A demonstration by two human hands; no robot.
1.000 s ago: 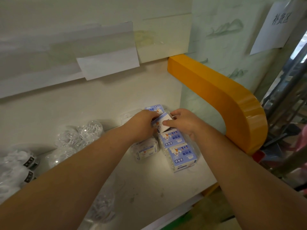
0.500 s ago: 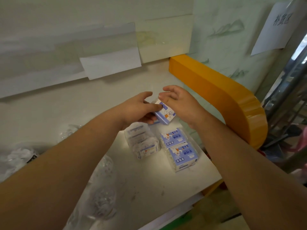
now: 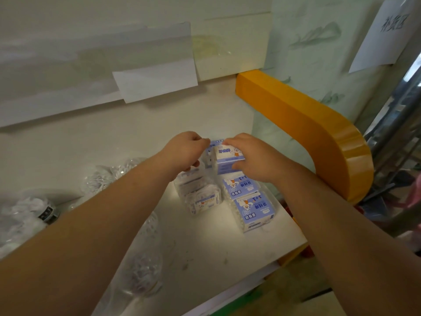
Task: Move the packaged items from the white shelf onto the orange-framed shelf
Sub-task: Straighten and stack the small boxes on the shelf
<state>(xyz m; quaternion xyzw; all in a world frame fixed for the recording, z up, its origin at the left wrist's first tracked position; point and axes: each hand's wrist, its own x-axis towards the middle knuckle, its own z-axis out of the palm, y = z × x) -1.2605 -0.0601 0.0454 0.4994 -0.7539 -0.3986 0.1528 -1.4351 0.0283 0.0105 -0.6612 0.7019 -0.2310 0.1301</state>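
Blue-white box (image 3: pixel 229 161), glossy, rectangular: right hand (image 3: pixel 250 158) fingers grip it; left hand (image 3: pixel 184 151) fingers curled, touching.

1 paper sheet (image 3: pixel 385 33) (handwritten, blurred) hangs on the pale green wall (image 3: pixel 314 42).

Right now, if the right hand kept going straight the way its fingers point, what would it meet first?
The right hand already grips a blue-and-white box. Pushed further leftward, it would probably meet the left hand at the box's other side; depth between them is unclear.
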